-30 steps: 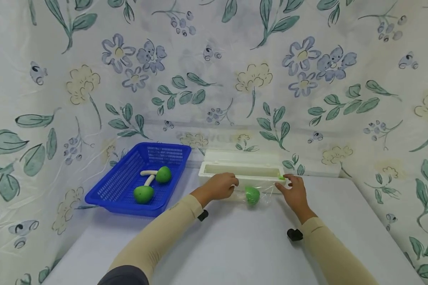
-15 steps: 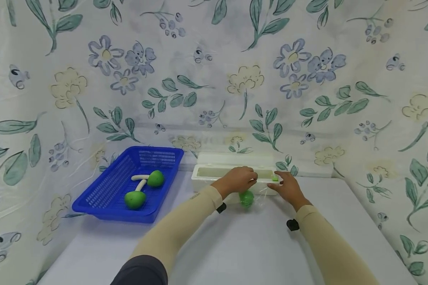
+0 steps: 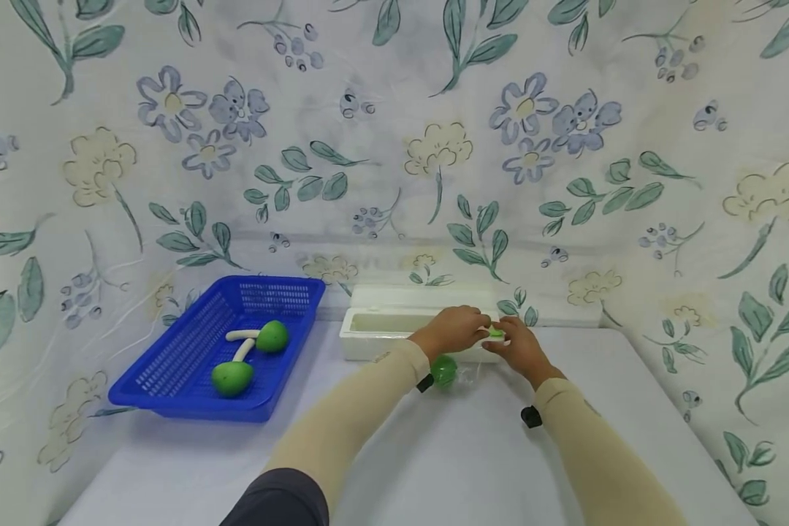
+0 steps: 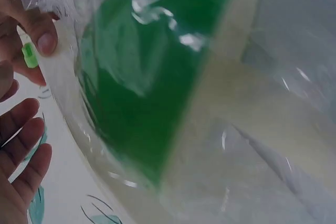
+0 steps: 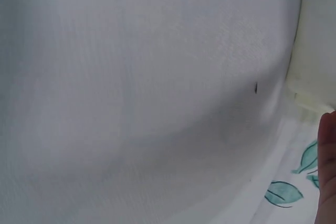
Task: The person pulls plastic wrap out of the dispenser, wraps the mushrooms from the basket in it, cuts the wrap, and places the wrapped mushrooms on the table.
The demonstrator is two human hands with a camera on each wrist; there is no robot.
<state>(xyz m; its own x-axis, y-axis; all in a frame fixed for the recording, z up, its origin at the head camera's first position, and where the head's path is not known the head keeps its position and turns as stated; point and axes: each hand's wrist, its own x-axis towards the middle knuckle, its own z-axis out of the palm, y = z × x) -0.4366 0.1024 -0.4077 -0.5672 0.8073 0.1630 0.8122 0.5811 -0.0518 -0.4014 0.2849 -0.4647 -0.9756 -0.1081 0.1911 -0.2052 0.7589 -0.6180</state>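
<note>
A long white cling film dispenser (image 3: 375, 347) with its lid raised stands at the back of the table. My right hand (image 3: 524, 353) grips its right end, thumb on the front and fingers behind, beside the green slide cutter (image 4: 30, 55). My left hand (image 3: 452, 329) is over the front edge near that cutter; in the left wrist view its fingers (image 4: 32, 174) are spread and loosely bent, apart from the cutter. Clear film hangs before the dispenser around a toy mushroom with a green cap (image 3: 443, 371); its pale stem (image 4: 273, 114) shows in the left wrist view.
A blue plastic basket (image 3: 191, 398) stands at the left, with two green-capped toy mushrooms (image 3: 233, 378) in it. A floral sheet (image 3: 394, 146) hangs close behind the table. White tabletop (image 3: 460, 467) lies in front of the hands.
My left hand has moved right along the dispenser, from left of the wrapped mushroom to beside the right hand. The right hand stays at the dispenser's right end. The head view has shifted slightly.
</note>
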